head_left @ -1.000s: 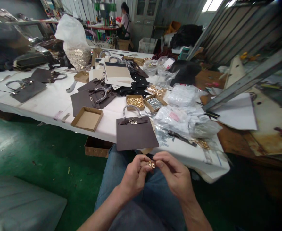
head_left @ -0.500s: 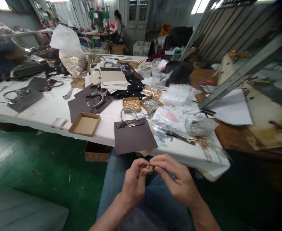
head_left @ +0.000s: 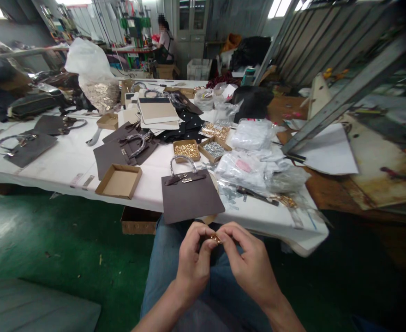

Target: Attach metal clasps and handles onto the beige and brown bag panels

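Note:
Over my lap, my left hand (head_left: pixel 195 258) is closed in a pinch on a small gold metal fitting (head_left: pixel 216 238). My right hand (head_left: pixel 246 260) pinches the same fitting from the other side, fingertips nearly meeting the left ones. The fitting is too small and too covered by fingers to tell its exact kind. Just beyond my hands, a dark brown bag panel (head_left: pixel 192 198) with a wrapped handle and a metal clasp lies at the table's near edge, slightly overhanging it. Behind it sit a small box of gold pieces (head_left: pixel 186 150) and a box of silver pieces (head_left: pixel 213 149).
A shallow cardboard box (head_left: pixel 119 181) sits near the front edge of the white table (head_left: pixel 71 159). More handled panels (head_left: pixel 127 146) lie left. Plastic bags (head_left: pixel 251 134) and a dark-handled tool (head_left: pixel 256 195) are on the right. A metal post (head_left: pixel 327 106) slants beside the table. Another person (head_left: pixel 164 41) sits far back.
My right fingers have curled in and drawn closer against the gold fitting, where they were more stretched out before. The left hand keeps its pinch. The whole view has shifted slightly.

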`<control>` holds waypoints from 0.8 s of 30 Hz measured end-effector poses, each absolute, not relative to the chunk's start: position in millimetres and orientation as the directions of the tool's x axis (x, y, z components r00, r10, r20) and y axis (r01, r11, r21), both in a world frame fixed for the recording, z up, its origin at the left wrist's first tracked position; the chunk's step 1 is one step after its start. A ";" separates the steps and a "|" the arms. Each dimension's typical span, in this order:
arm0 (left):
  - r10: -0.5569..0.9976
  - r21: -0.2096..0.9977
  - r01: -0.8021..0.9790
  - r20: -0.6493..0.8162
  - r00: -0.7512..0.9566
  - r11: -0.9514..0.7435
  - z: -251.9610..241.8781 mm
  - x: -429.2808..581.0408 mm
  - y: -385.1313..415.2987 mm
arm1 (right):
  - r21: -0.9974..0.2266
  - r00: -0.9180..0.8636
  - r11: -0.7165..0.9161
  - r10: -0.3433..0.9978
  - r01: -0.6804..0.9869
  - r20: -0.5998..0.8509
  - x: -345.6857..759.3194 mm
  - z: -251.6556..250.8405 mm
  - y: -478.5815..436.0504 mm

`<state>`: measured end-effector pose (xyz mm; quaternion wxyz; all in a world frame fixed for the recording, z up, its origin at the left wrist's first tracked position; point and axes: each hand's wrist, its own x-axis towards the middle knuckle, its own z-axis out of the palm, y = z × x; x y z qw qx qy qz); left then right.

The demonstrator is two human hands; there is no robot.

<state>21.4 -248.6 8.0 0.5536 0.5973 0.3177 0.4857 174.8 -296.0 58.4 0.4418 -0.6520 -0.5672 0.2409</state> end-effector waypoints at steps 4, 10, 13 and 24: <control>0.936 0.978 -0.181 0.160 0.312 -0.107 7.4 24.6 -251.3 | -0.851 0.248 0.015 0.954 0.524 0.170 177.0 58.5 -295.5; 0.938 0.977 -0.208 0.123 0.324 -0.056 6.1 22.4 -252.6 | -0.887 0.246 -0.033 0.965 0.460 0.092 179.6 50.7 -296.4; 0.939 0.975 -0.219 0.107 0.326 -0.035 2.9 21.2 -253.0 | -0.884 0.259 -0.041 0.962 0.465 0.092 178.8 48.2 -296.5; 0.948 0.954 -0.288 0.016 0.317 0.081 -1.6 24.2 -253.8 | -0.935 0.310 -0.156 0.949 0.318 -0.053 180.0 32.8 -297.3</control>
